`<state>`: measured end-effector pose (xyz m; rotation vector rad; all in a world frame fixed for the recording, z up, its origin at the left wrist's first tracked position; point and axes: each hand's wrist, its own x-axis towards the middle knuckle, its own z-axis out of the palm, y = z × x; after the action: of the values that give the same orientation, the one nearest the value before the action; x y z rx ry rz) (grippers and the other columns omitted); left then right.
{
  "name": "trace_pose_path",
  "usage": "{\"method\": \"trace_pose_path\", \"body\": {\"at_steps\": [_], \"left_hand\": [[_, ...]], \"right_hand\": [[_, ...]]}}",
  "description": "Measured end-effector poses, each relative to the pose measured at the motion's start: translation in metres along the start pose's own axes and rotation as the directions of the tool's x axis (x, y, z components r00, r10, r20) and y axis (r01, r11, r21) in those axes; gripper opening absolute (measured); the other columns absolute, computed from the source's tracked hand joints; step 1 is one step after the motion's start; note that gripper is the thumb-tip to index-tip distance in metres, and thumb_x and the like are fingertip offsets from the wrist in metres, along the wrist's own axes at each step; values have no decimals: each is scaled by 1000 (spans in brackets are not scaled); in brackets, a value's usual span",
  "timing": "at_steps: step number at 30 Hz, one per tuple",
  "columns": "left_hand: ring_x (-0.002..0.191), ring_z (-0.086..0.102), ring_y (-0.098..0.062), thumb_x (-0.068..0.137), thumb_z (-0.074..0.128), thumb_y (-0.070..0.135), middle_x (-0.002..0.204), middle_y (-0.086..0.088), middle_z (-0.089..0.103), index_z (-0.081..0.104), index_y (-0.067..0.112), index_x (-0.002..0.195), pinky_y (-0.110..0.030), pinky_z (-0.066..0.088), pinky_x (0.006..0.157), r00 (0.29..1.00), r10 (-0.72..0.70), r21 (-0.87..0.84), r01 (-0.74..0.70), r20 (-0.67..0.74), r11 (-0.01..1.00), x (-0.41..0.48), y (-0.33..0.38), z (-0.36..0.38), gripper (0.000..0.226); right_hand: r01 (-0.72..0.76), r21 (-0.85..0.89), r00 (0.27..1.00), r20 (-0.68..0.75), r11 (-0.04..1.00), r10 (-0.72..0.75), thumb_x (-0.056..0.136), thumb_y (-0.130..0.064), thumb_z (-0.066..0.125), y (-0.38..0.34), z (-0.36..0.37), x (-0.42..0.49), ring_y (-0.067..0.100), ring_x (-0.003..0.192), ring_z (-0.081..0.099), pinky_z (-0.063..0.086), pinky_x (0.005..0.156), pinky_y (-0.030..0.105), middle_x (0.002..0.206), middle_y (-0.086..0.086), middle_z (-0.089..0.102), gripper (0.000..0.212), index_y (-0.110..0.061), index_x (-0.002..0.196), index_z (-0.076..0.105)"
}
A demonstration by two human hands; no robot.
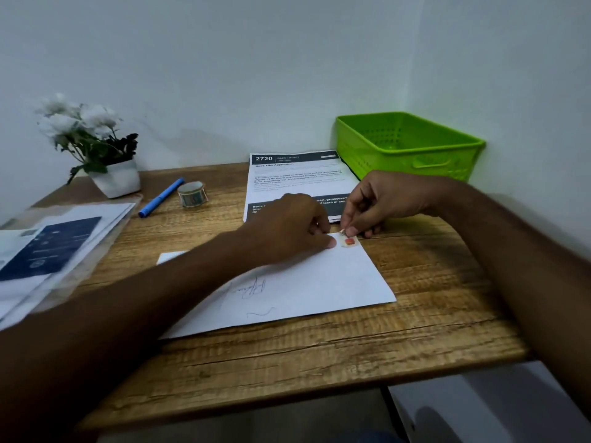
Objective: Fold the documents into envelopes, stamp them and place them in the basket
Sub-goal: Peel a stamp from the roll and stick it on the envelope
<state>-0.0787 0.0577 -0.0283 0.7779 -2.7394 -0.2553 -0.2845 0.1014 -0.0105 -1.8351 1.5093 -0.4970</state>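
The green basket (pixel 412 145) sits at two o'clock, tucked into the wall corner. Its near wall hides most of its floor, so I cannot tell what lies inside. At nine o'clock a clear folder (pixel 60 247) holds a stack of papers and overhangs the tabletop's (pixel 319 353) left edge.

The white envelope (pixel 303 282) lies flat in the middle, handwriting up, with the stamp (pixel 349 241) on its far right corner at one o'clock. The left hand (pixel 294 225) presses a fingertip on the envelope just beside the stamp. Its other fingers curl under, so I cannot tell that grip. The right hand (pixel 380 199) has a narrow grip, pinching the stamp's far edge.

A printed document (pixel 287 177) lies at twelve o'clock, partly under both hands. A blue pen (pixel 161 197) and a tape roll (pixel 191 194) rest at eleven. Bare wood runs from the envelope to the near edge at six.
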Motion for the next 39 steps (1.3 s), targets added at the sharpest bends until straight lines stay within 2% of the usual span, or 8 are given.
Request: {"method": "trace_pose_path", "body": {"at_steps": [3, 6, 13, 18, 24, 29, 34, 39], "left_hand": [[86, 57, -19, 86, 64, 29, 81, 7, 57, 63, 21, 86, -28, 36, 64, 989, -106, -15, 105, -99, 994, 0, 7, 12, 8], [90, 55, -21, 87, 59, 36, 89, 2, 61, 57, 21, 85, -33, 42, 72, 976, -130, 17, 135, -175, 991, -5, 10, 20, 15], [84, 53, -13, 85, 58, 51, 77, 12, 56, 53, 28, 83, -36, 40, 84, 961, -233, -54, 227, -150, 972, -5, 12, 21, 24], [49, 46, 1, 83, 64, 47, 46, 14, 52, 57, 21, 57, -28, 30, 57, 961, -263, -250, 235, -85, 939, -7, 5, 14, 38], [54, 50, -4, 84, 69, 37, 64, 1, 67, 69, 15, 67, -25, 36, 53, 938, -269, -387, 169, -220, 907, -11, -6, -5, 28], [53, 52, -2, 80, 73, 29, 64, 2, 70, 77, 19, 70, -26, 41, 53, 895, -292, -408, 140, -339, 902, -13, -14, -22, 15], [57, 56, -5, 81, 73, 23, 67, 0, 73, 78, 18, 73, -32, 48, 58, 878, -295, -426, 118, -378, 897, -11, -20, -28, 11], [53, 52, 8, 82, 71, 21, 71, 5, 74, 79, 18, 77, -21, 42, 57, 862, -300, -449, 96, -408, 888, -10, -21, -29, 10]], "right_hand": [[-8, -11, 1000, 2, 1000, 8, 78, -10, 77, 0, 2, 0, 6, 57, 62, 50, 55, 16, 67, 0, 70, 7, -13, 84, 74], [-9, -7, 1000, 24, 1000, 9, 81, -8, 74, -1, 1, -1, 5, 57, 61, 48, 55, 15, 70, 2, 69, 6, -14, 83, 73], [-1, 19, 998, 66, 1000, 0, 87, -6, 67, -2, -1, -5, 8, 61, 59, 49, 59, 18, 73, 6, 66, 8, -12, 82, 68], [139, 169, 988, -89, 976, -125, 82, 3, 70, -5, -1, -10, 11, 66, 64, 49, 63, 18, 76, 5, 70, 14, -10, 80, 64], [318, 365, 915, -359, 875, -183, 71, -15, 73, -23, 3, -10, 15, 65, 64, 54, 64, 23, 80, 6, 70, 17, -12, 87, 68], [351, 329, 881, -432, 877, -191, 70, -18, 77, -40, 17, -6, 13, 61, 62, 49, 57, 23, 75, 9, 70, 25, -10, 93, 73], [336, 187, 827, -527, 923, -194, 77, -9, 78, -47, 25, -4, 7, 54, 57, 43, 49, 17, 64, 1, 69, 10, -2, 84, 73], [334, 150, 796, -574, 931, -193, 80, -4, 75, -51, 29, -3, 0, 50, 55, 41, 48, 9, 60, -7, 70, 6, -3, 85, 76]]}}
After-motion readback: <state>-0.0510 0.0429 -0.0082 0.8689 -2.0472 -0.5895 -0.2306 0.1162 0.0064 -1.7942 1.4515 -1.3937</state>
